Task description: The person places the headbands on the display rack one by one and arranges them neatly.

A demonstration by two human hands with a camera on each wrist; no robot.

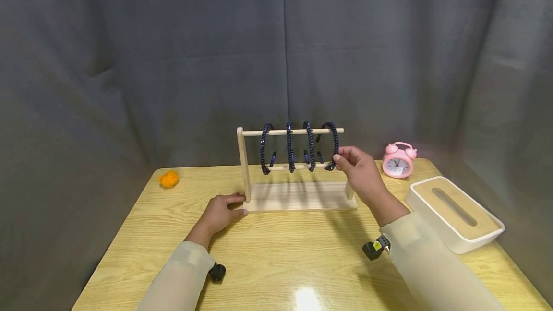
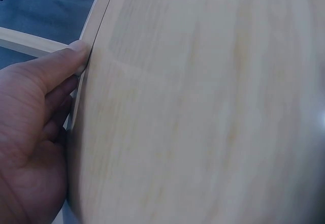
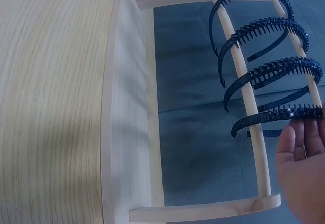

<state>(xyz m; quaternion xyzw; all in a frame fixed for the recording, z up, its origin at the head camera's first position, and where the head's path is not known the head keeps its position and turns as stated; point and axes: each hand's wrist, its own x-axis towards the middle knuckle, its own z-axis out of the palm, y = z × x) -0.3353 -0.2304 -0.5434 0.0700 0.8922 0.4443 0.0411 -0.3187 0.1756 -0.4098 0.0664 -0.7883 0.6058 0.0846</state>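
A light wooden rack (image 1: 298,198) stands on the table with two horizontal rods. Several dark blue toothed headbands hang on it, spaced along the rods. My right hand (image 1: 363,174) pinches the rightmost headband (image 1: 335,143) low on its front side, near the rods' right end. In the right wrist view that headband (image 3: 277,115) loops round the rods, and my fingertips touch its toothed part. At the base's left end, my left hand (image 1: 219,214) holds the rack, thumb at the front corner and fingers by the post. The left wrist view shows the thumb (image 2: 66,61) on the wooden edge.
A pink alarm clock (image 1: 398,161) stands at the back right. In front of it sits a white tissue box (image 1: 453,212) with a wooden lid, close to my right forearm. An orange fluffy ball (image 1: 169,179) lies at the back left. Grey curtain (image 1: 207,71) hangs behind the table.
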